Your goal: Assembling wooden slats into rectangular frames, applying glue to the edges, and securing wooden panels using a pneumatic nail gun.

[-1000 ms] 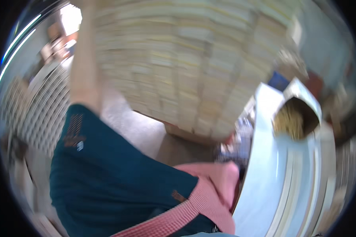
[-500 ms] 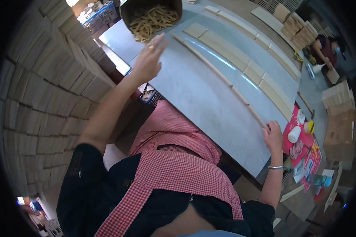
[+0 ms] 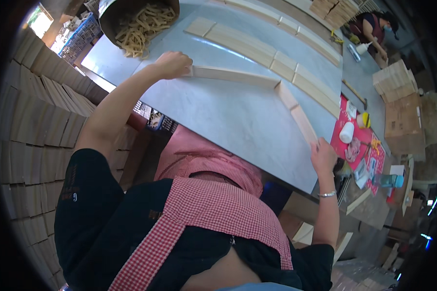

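Observation:
A pale jointed wooden strip stands on edge on the grey-white tabletop, bent at its joints into an angle. My left hand is closed round its left end, the fingers curled. At the other end, near the table's right side, my right hand pinches the strip between thumb and fingers. Behind it lies a flat row of wooden slats set end to end. A second, narrower row runs along the far side. Near my left hand, a tipped container holds many tan bands.
Tall stacks of wooden boards rise at left, by a blue crate. On the right are a hammer, a white bottle, a clear bottle and a cardboard box. A masked co-worker handles wood at far right.
My left hand has gone from open above the strip to gripping its left end. The strip has turned from straight to bent, its broad face now showing. The view has shifted.

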{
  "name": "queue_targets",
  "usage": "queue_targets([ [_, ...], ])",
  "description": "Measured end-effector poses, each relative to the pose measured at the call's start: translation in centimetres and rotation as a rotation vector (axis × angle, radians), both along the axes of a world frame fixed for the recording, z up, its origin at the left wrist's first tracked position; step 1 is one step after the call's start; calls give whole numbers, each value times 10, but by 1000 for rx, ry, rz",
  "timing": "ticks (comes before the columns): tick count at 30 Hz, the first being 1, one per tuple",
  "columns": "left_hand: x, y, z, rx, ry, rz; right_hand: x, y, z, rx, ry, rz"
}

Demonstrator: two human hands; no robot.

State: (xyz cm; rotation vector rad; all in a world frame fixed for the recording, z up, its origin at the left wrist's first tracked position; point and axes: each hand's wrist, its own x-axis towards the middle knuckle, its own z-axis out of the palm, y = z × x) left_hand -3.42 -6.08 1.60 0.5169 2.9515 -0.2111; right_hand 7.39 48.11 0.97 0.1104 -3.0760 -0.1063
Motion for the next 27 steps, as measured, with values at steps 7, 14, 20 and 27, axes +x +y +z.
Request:
queue_targets([
  [7, 58, 27, -7, 269, -112, 117, -7, -77, 1, -206, -16, 138],
  [14, 52, 15, -32, 547, -205, 24, -2, -103, -1, -162, -132, 290],
  [20, 44, 34, -36, 778, -244, 231, -6, -139, -7, -565, -162, 181],
  [27, 56, 51, -36, 971, -135, 382, 7, -195, 9, -392, -105, 352],
])
